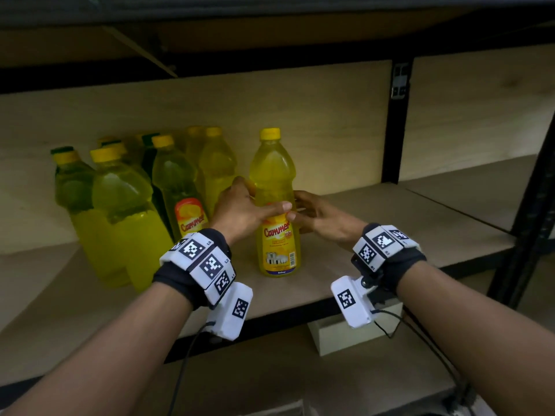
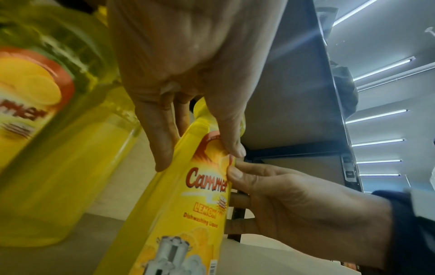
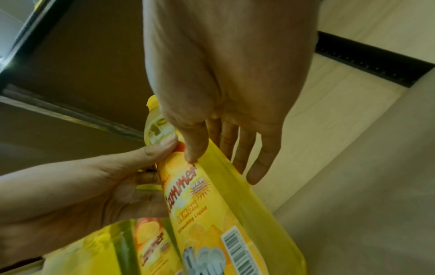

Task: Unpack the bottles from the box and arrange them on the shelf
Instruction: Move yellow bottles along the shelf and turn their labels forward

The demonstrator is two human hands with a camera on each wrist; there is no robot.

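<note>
- Nearest the head camera: two bare forearms, each with a dark wristband (image 1: 390, 262) carrying white marker blocks, cables trailing down below the shelf's front edge.
- Just under that front edge, right of centre: a pale cardboard box (image 1: 345, 334), only a corner visible.
- Left hand (image 1: 240, 211) curled round the left side of the yellow bottle (image 1: 277, 235), thumb laid across the front at the top of the label, fingers behind; grip grasping the bottle.
- Right hand (image 1: 318, 217) cupped round the right side of the same bottle, thumb tip on the label edge just below the left thumb, fingers wrapped behind; grip likewise grasping the bottle.
- Bottle upright on the wooden shelf (image 1: 390, 235), near the front edge and about midway along it, yellow cap on, label reading "Cammer Lemon Dishwashing Liquid" facing out.
- Left of it, just beside the left hand: a cluster of like bottles (image 1: 126, 205) standing close together, running back toward the rear left of the shelf, some with green-tinted tops.
- Farthest back: pale wood back panel and a black upright post (image 1: 396, 130) at the shelf's right end.
</note>
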